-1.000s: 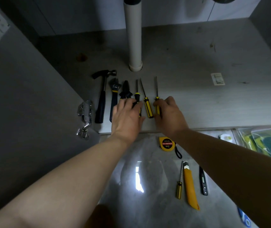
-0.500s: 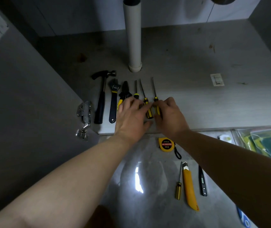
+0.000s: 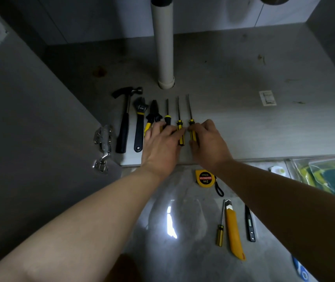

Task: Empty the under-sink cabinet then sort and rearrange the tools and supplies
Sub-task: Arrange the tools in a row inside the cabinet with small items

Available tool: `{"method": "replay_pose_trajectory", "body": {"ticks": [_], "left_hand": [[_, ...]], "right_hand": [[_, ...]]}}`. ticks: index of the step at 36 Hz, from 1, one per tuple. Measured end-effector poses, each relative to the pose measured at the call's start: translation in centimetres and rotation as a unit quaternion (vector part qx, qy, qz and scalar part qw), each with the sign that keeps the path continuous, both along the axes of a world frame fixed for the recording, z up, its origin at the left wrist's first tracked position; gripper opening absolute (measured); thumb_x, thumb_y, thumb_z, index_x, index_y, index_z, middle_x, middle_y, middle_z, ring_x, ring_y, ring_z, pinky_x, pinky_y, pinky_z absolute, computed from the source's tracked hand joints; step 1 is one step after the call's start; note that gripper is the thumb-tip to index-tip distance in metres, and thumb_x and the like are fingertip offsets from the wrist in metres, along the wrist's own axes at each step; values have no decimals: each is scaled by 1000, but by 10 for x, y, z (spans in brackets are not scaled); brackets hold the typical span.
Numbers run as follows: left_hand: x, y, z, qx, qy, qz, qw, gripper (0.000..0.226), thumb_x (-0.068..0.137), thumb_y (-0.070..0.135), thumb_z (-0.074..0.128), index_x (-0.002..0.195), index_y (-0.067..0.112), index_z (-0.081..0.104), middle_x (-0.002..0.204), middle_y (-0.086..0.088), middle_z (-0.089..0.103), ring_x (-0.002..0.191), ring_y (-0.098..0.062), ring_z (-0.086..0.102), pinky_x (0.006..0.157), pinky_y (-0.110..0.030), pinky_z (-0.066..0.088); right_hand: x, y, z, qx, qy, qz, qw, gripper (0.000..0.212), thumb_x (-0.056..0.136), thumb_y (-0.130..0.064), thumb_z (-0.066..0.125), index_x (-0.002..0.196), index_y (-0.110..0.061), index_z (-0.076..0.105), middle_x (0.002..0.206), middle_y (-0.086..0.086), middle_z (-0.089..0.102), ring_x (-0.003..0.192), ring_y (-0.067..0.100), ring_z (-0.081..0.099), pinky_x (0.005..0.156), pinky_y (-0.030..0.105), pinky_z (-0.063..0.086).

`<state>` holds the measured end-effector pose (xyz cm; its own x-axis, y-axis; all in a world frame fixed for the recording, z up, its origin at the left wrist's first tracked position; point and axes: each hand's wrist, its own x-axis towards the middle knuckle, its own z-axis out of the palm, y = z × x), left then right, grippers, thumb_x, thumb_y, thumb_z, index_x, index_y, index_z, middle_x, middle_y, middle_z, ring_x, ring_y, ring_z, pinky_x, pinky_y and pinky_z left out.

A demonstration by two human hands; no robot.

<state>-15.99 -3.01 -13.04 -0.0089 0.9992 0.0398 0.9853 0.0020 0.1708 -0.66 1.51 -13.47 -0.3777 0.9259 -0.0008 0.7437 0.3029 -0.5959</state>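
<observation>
Three yellow-and-black screwdrivers (image 3: 180,127) lie parallel on the grey cabinet floor (image 3: 254,127) (before the white pipe (image 3: 163,47)); the right hand (image 3: 209,143) pinches the rightmost screwdriver (image 3: 192,136) in its grip; the left hand (image 3: 160,147), grip slack, rests on the others.

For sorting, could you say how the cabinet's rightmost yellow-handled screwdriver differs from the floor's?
The cabinet's rightmost yellow-handled screwdriver is pinched by the right hand; the floor's yellow-handled screwdriver lies untouched. The cabinet one neighbours screwdrivers, the floor one a yellow utility knife. Both point away.
</observation>
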Motion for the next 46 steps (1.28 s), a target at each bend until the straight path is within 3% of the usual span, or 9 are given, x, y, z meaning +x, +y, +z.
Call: {"method": "replay_pose_trajectory", "body": {"ticks": [8, 13, 16, 20, 25, 28, 37, 42, 46], "left_hand": [[7, -9, 8, 59, -18, -10, 998, 41, 90, 32, 58, 130, 28, 62, 134, 9, 58, 137, -24, 37, 111, -40, 31], [30, -35, 3, 107, -8, -160, 981, 24, 87, 27, 56, 108, 17, 63, 111, -3, 58, 108, -27, 51, 90, -38, 38], [46, -59, -14, 22, 7, -273, 962, 30, 86, 25, 61, 113, 15, 64, 112, -7, 60, 105, -29, 54, 85, -39, 42], [65, -87, -38, -243, -58, -317, 915, 43, 96, 26, 53, 139, 23, 53, 127, -7, 56, 116, -30, 54, 93, -39, 45], [90, -108, -62, -414, -85, -298, 856, 57, 98, 34, 55, 152, 39, 35, 135, -8, 49, 122, -30, 54, 100, -44, 49], [103, -116, -70, -427, -76, -298, 850, 53, 99, 32, 55, 150, 31, 41, 137, -7, 49, 124, -29, 52, 100, -44, 49], [110, -121, -76, -393, -92, -229, 886, 50, 93, 17, 64, 141, 17, 49, 132, -16, 51, 120, -36, 56, 100, -44, 49], [91, -116, -69, -380, -133, -228, 887, 45, 87, 20, 73, 128, 17, 56, 126, -12, 54, 113, -31, 57, 93, -37, 51], [84, -103, -46, -348, -164, -254, 887, 43, 85, 21, 73, 125, 19, 57, 112, -3, 51, 101, -23, 56, 84, -30, 48]], "right_hand": [[19, -7, 8, 31, -11, 37, 999, 34, 93, -17, 59, 126, -15, 54, 113, 7, 45, 88, 25, 55, 71, 36, 51], [61, -30, 13, 39, -56, 148, 987, 6, 95, -20, 53, 97, -15, 56, 89, 7, 61, 73, 30, 60, 63, 41, 51], [87, -51, 3, -43, -165, 226, 959, 16, 96, -24, 50, 98, -15, 62, 89, 11, 71, 79, 31, 68, 68, 37, 52], [108, -77, -20, -241, -371, 220, 870, 32, 91, -33, 52, 105, -12, 71, 103, 7, 74, 97, 24, 70, 85, 36, 58], [121, -107, -49, -411, -356, 92, 834, 28, 92, -38, 56, 81, -13, 55, 48, -6, 67, 50, 12, 71, 56, 24, 59], [118, -116, -60, -438, -345, 23, 830, 30, 88, -40, 58, 80, -11, 56, 37, -7, 58, 44, 15, 69, 46, 23, 54], [110, -104, -69, -545, -295, -89, 780, 43, 82, -46, 74, 82, -5, 63, 52, 8, 69, 54, 23, 74, 49, 27, 59], [110, -67, -28, -605, -302, -32, 736, 43, 85, -31, 77, 109, 2, 66, 101, 19, 74, 78, 23, 77, 65, 27, 63], [109, -33, 30, -626, -279, 72, 725, 40, 87, -32, 73, 119, -8, 70, 107, 8, 77, 92, 17, 76, 81, 28, 55]]}}
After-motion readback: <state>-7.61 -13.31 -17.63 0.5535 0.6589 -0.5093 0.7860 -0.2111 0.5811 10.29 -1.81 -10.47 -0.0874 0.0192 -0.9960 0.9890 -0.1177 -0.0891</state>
